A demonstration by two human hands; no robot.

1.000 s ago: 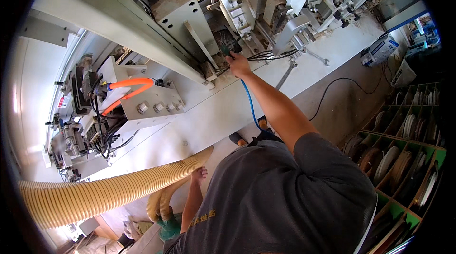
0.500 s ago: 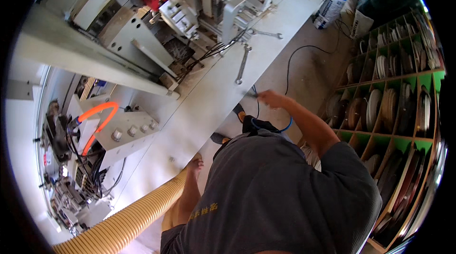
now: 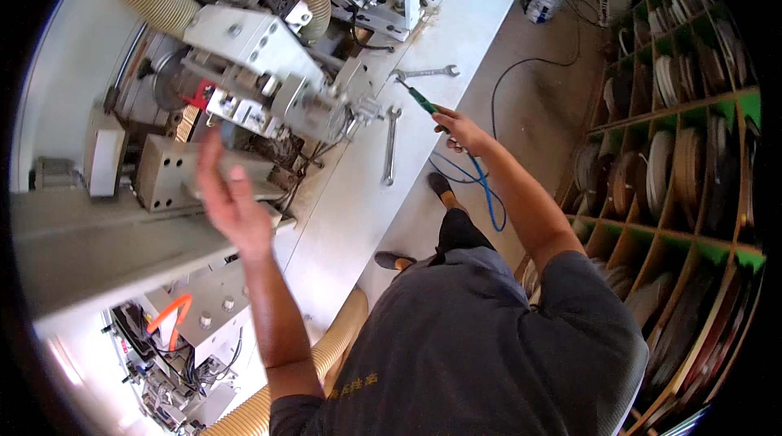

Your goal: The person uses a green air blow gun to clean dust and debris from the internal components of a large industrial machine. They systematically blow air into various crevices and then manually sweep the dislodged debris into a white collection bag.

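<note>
The grey machine (image 3: 269,85) fills the left. Left hand (image 3: 232,195) hangs before it, fingers spread, holding nothing. Right hand (image 3: 460,130) grips a green-handled screwdriver (image 3: 419,98) above 2 wrenches (image 3: 391,143); probably mid-adjustment, needing careful tip placement next.

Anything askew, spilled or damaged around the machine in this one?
Two wrenches lie loose on the machine's ledge, one tilted near its edge. Right hand grips a green-handled tool; left hand is raised, empty.
</note>
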